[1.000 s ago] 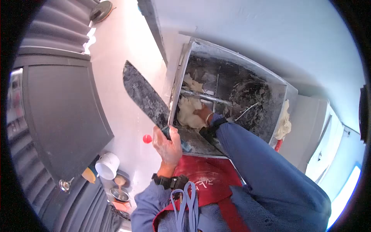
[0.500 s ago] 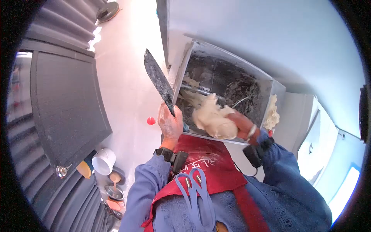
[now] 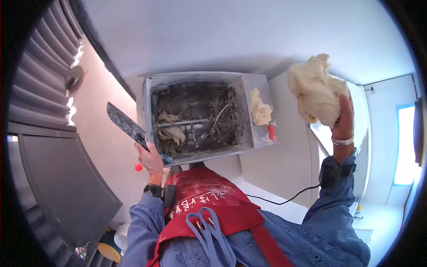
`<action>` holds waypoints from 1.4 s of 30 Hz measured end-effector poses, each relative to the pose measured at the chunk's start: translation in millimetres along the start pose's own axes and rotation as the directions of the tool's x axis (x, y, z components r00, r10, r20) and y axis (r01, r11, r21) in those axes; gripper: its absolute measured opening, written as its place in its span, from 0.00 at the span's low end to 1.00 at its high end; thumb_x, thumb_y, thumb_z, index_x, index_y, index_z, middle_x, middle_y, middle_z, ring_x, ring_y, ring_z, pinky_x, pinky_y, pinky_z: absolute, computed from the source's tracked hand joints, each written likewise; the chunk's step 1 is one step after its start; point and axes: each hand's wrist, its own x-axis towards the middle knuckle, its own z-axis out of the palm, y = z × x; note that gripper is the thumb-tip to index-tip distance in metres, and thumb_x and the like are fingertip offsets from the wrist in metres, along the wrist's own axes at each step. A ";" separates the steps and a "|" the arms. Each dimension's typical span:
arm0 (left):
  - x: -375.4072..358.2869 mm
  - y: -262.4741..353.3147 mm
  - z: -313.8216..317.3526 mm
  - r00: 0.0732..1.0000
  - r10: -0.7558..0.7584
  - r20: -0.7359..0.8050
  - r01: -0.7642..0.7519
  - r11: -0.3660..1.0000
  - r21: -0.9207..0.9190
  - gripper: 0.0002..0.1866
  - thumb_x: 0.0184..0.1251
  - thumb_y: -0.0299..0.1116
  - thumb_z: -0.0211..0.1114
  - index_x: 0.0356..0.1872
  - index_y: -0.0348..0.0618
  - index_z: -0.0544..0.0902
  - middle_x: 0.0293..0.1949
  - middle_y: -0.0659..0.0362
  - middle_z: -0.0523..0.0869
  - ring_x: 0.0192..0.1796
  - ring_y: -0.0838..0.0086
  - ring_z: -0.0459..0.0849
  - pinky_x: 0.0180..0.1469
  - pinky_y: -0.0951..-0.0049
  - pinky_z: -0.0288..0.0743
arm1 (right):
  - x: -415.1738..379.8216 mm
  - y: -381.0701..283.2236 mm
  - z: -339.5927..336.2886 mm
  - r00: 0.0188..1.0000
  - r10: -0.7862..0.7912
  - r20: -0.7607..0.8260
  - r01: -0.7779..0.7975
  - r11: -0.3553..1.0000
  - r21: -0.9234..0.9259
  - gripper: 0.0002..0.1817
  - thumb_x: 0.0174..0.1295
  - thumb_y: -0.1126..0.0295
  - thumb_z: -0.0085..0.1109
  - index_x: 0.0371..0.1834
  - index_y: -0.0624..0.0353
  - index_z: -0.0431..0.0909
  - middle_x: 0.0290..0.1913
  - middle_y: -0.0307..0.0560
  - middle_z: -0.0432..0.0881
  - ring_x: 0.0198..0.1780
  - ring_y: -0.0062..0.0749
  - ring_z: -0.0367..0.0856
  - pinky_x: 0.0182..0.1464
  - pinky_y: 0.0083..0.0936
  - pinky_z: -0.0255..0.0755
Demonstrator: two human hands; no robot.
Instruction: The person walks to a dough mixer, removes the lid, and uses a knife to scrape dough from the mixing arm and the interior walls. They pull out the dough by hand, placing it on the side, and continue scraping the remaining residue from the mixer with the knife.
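My left hand is wrapped round the handle of a large knife, its dark, smeared blade angled up and left. It is beside the front left corner of a metal dough mixer. Out to the right, my right hand grips a big pale lump of dough, raised well clear of the mixer. Dough scraps cling around the bar inside the mixer's floury bowl. Another dough piece lies on the mixer's right ledge.
A red object sits on that ledge. Right of the mixer is a white cabinet-like surface, with a black cable in front. On the left are a dark door and grey curtain. A white bucket stands low left.
My right hand has lifted the dough lump out of the mixer and carried it up to the right. My view has turned; the knife remains in my left hand.
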 end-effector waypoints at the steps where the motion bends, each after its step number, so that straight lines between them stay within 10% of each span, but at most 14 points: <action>1: -0.8 6.1 -3.4 1.000 0.007 0.000 -0.007 1.000 0.001 0.27 0.61 0.38 0.48 0.54 0.24 0.60 0.43 0.33 0.74 0.42 0.41 0.74 0.46 0.56 0.67 | 3.5 3.6 -1.8 0.998 -0.057 0.013 0.058 0.991 -0.118 0.19 0.58 0.65 0.48 0.50 0.64 0.65 0.45 0.49 0.73 0.44 0.33 0.76 0.41 0.27 0.75; 3: 0.4 23.1 -14.5 0.974 -0.183 0.133 0.192 0.980 -0.058 0.27 0.61 0.38 0.48 0.55 0.24 0.60 0.47 0.32 0.71 0.48 0.42 0.71 0.51 0.58 0.64 | 21.9 54.9 -19.8 0.987 -0.124 0.099 0.150 0.930 -0.336 0.22 0.56 0.67 0.53 0.52 0.65 0.65 0.46 0.52 0.73 0.46 0.37 0.75 0.45 0.29 0.72; 5: -0.8 8.5 -2.4 0.994 -0.102 0.041 0.102 0.995 -0.006 0.28 0.62 0.39 0.47 0.56 0.24 0.59 0.50 0.32 0.69 0.52 0.42 0.68 0.54 0.59 0.61 | 45.8 146.5 -28.5 0.991 -0.116 0.069 0.121 0.537 -0.835 0.31 0.55 0.60 0.55 0.59 0.64 0.59 0.52 0.62 0.70 0.55 0.51 0.68 0.57 0.37 0.62; 8: -4.1 23.1 -8.7 0.999 -0.002 -0.041 0.007 0.992 0.125 0.28 0.63 0.39 0.46 0.55 0.23 0.59 0.50 0.31 0.68 0.52 0.41 0.67 0.54 0.58 0.61 | 37.2 270.9 6.5 0.995 -0.075 -0.061 -0.023 0.434 -0.901 0.38 0.49 0.57 0.56 0.61 0.63 0.53 0.52 0.65 0.68 0.54 0.56 0.67 0.56 0.39 0.62; 13: -4.7 28.6 -8.5 0.998 -0.055 0.008 0.053 0.978 0.202 0.27 0.63 0.38 0.46 0.55 0.23 0.60 0.50 0.31 0.68 0.52 0.41 0.68 0.54 0.57 0.60 | 76.0 277.0 -22.7 0.991 0.118 0.056 -0.017 0.541 -0.841 0.39 0.49 0.55 0.56 0.61 0.66 0.53 0.52 0.65 0.68 0.54 0.56 0.66 0.57 0.36 0.62; 15: -5.1 19.5 -4.6 0.984 0.136 -0.119 -0.103 0.963 0.248 0.26 0.63 0.38 0.47 0.54 0.23 0.60 0.48 0.31 0.69 0.50 0.41 0.69 0.52 0.57 0.62 | 88.8 302.3 -52.1 0.939 0.208 0.273 -0.009 0.809 -0.587 0.44 0.49 0.51 0.57 0.62 0.68 0.50 0.54 0.69 0.65 0.55 0.56 0.66 0.58 0.34 0.61; 21: -5.1 18.4 -2.1 0.996 0.015 -0.093 0.004 0.980 0.198 0.26 0.63 0.38 0.47 0.53 0.23 0.61 0.46 0.31 0.71 0.49 0.41 0.70 0.51 0.56 0.63 | 58.9 173.3 -11.9 0.837 0.294 0.461 0.316 0.429 -0.846 0.46 0.49 0.52 0.59 0.65 0.66 0.46 0.56 0.70 0.62 0.56 0.55 0.65 0.58 0.35 0.59; 31: -6.3 19.5 -3.1 0.997 -0.021 -0.076 0.036 0.979 0.200 0.27 0.63 0.39 0.47 0.53 0.22 0.61 0.47 0.31 0.70 0.47 0.41 0.71 0.51 0.57 0.64 | 45.5 134.1 -14.2 0.926 0.039 0.375 0.314 0.471 -0.824 0.35 0.54 0.62 0.56 0.66 0.48 0.52 0.55 0.61 0.66 0.54 0.54 0.67 0.55 0.35 0.63; 42: -5.8 24.0 -5.9 0.996 0.019 -0.083 0.002 0.971 0.240 0.27 0.63 0.39 0.47 0.54 0.23 0.61 0.45 0.30 0.71 0.45 0.39 0.72 0.46 0.54 0.65 | 37.9 95.7 -12.4 0.930 0.069 0.362 0.332 0.272 -0.903 0.36 0.52 0.66 0.58 0.64 0.26 0.54 0.63 0.50 0.61 0.66 0.50 0.53 0.61 0.65 0.35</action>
